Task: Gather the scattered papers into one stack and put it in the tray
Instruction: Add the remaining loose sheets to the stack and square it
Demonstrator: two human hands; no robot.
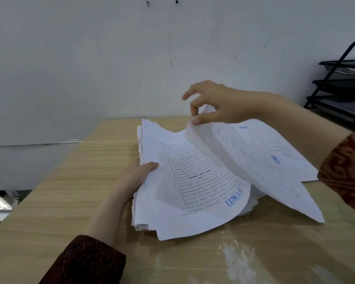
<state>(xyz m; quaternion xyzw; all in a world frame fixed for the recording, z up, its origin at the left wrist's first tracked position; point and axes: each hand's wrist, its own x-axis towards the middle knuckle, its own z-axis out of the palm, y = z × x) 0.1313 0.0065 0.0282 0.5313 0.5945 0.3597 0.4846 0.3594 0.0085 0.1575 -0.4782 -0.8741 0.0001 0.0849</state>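
A thick stack of white printed papers [184,181] lies on the wooden table [70,181], its top sheet stamped with blue "LUNAS". My left hand [138,175] grips the stack's left edge, thumb on top. My right hand [219,103] pinches the corner of a bundle of sheets [254,160] and holds it lifted and curled over the stack's right side; its lower edge rests on the table. The black wire tray rack [340,85] stands at the far right against the wall.
A white wall rises right behind the table's far edge. The rack has three tiers, the top one holding some papers. The table's left edge drops off toward a floor area with grey objects at the lower left.
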